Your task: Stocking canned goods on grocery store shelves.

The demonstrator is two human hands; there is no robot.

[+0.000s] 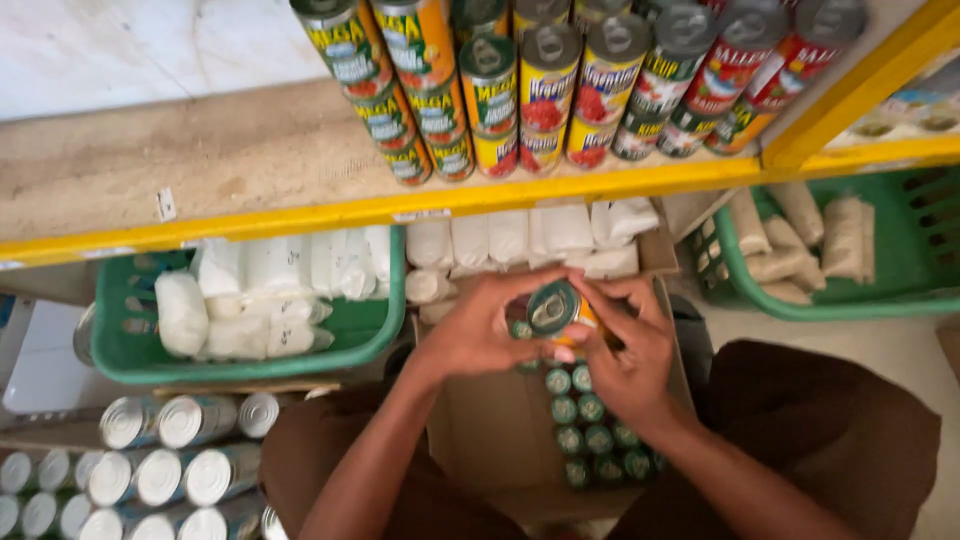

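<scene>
Can point(553, 310) with a pull-tab lid is held between both hands above the open cardboard box point(480, 430), near the box's far edge. The left hand point(478, 330) is closed around the can's left side, and the right hand point(625, 350) is wrapped over its right side, fingers curled against the lid rim; both grips are narrow and occupied by this one can. The can's long axis is tilted, the lid being turned up toward the camera. Neither hand is clearly nearer; the can sits between them, touching both.

Directly below, along the box's right wall, small green-lidded cans point(590, 435) are packed upright in close rows. Beyond the box's far edge, white packets point(540, 235) are stacked. A green basket point(130, 340) of white packets is noted to the left, and another green basket point(900, 290) of pale packets to the right. Overhead, the wooden shelf point(200, 160) with a yellow front edge carries stacked tins point(550, 90) at its right end. Silver-topped cans point(160, 470) are laid in rows at lower left. Nothing is seen between the held can and the box below.
</scene>
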